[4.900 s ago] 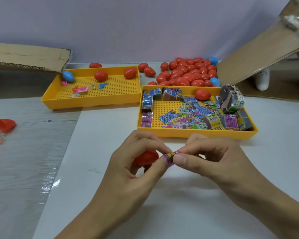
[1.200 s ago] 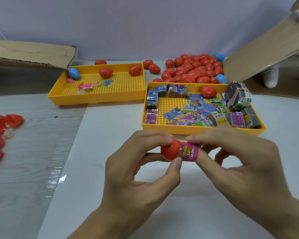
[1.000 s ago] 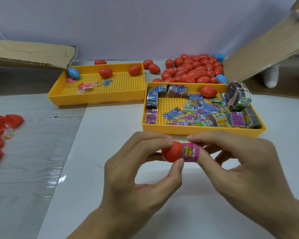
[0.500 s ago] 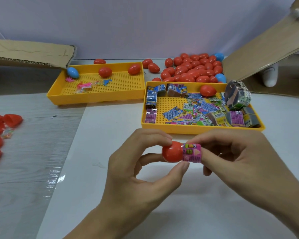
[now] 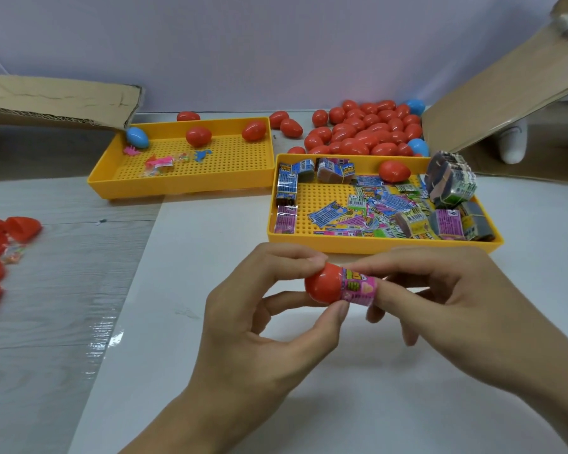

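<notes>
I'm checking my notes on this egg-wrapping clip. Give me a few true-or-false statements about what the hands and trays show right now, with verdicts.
1. The left hand grips the red egg. True.
2. A pink printed sleeve sits on the egg's end nearer the right hand. True.
3. The left tray holds no blue egg. False: a blue egg lies in its far left corner.
4. The right tray holds only eggs. False: mostly printed labels, plus one loose egg.
5. The pile of eggs behind the trays is all red. False: a few are blue.
</notes>
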`<move>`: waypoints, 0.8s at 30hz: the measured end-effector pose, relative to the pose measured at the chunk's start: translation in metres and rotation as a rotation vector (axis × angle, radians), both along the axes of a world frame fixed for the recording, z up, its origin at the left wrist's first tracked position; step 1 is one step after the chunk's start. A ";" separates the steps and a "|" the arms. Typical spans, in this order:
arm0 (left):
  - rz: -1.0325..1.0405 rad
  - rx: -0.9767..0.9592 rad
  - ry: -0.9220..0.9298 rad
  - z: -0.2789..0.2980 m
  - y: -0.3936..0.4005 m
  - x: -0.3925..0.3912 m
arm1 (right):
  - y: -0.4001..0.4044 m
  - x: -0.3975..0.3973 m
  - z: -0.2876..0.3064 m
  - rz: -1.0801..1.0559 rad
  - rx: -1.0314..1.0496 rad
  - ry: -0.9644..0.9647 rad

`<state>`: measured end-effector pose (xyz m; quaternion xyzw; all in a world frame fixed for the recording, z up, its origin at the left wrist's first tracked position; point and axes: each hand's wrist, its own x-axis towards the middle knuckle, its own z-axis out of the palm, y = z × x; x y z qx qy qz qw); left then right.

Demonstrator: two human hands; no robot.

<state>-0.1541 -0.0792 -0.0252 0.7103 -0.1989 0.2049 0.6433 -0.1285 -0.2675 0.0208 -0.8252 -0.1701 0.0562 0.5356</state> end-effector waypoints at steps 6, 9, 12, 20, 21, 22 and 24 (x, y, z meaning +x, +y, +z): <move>-0.015 0.039 -0.021 0.002 -0.001 -0.002 | 0.001 0.002 -0.002 -0.020 0.136 0.052; 0.009 0.085 -0.025 0.003 0.001 -0.001 | 0.003 0.002 -0.002 -0.004 0.192 0.077; 0.022 0.108 -0.026 0.003 0.000 -0.001 | 0.004 0.002 -0.004 -0.020 0.180 0.070; 0.083 0.177 -0.081 0.005 0.002 -0.001 | 0.002 0.001 -0.001 -0.018 0.199 0.111; 0.097 0.196 -0.086 0.005 0.002 -0.001 | 0.002 0.002 -0.001 -0.017 0.203 0.117; 0.110 0.215 -0.092 0.006 0.002 -0.001 | 0.002 0.001 0.000 -0.015 0.198 0.116; 0.127 0.241 -0.102 0.006 0.002 -0.001 | 0.003 0.001 -0.001 -0.034 0.185 0.103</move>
